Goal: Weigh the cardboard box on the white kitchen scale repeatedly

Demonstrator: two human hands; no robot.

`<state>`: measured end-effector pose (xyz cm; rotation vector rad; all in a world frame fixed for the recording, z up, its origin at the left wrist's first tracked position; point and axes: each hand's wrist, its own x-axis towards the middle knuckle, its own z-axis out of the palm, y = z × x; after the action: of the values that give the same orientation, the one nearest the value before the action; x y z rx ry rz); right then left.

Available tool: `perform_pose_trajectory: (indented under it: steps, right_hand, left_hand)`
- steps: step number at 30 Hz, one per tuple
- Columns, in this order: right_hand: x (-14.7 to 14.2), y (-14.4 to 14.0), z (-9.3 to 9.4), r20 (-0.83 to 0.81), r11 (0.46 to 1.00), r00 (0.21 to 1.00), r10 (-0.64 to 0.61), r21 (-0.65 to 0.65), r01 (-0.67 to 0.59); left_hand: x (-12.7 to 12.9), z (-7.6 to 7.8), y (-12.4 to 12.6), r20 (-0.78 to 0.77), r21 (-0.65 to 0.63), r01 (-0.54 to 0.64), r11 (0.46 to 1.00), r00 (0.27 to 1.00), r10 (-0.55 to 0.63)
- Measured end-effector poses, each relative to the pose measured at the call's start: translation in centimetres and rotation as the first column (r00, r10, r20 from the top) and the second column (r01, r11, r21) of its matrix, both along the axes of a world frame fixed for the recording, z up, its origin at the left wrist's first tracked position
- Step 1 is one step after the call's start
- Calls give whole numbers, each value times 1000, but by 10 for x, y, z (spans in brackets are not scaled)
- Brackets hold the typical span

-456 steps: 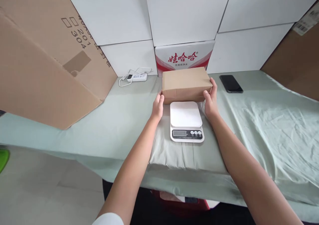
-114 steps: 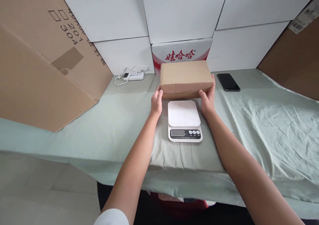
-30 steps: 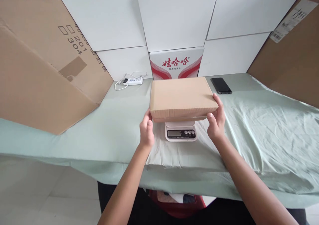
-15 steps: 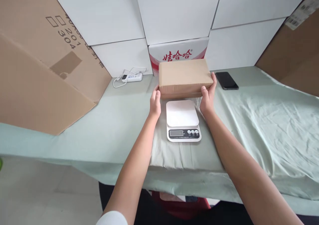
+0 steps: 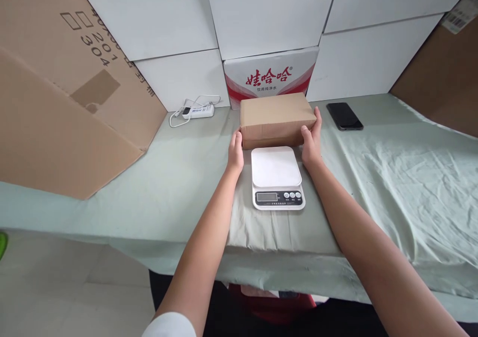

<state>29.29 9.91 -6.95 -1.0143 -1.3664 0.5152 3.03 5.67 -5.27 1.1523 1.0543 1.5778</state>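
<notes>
The person's left hand (image 5: 235,152) and right hand (image 5: 312,140) are clasping a brown box (image 5: 277,118) between them, one at each end. They are holding it just behind a white scale (image 5: 276,168), which is resting on a green cloth (image 5: 186,187). A red-and-white carton (image 5: 271,73) is standing behind the box, and a phone (image 5: 344,116) is lying to the right.

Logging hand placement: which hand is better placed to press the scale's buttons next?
Probably the right hand: it is nearer the buttons, which sit right of the display. The left hand is farther off; both hold the brown box.
</notes>
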Motion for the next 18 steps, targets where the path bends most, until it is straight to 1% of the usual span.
perform_pose_trajectory:
  steps: [4, 9, 14, 18]
  right_hand:
    - [0, 2, -1, -39, 1000, 999, 0, -20, 0]
    - [1, 2, -1, -30, 999, 999, 15, -35, -16]
    - [1, -3, 5, -98, 994, 995, 31, -102, -41]
    - [0, -5, 7, -119, 992, 993, 28, -116, -42]
  left_hand:
    - [0, 0, 0, -20, -26, -3, 1000, 1000, 2]
    - [0, 1, 0, -37, -46, -14, 999, 999, 12]
    - [0, 2, 0, -57, -47, -13, 999, 998, 11]
    - [1, 1, 0, -70, -60, -26, 998, 997, 22]
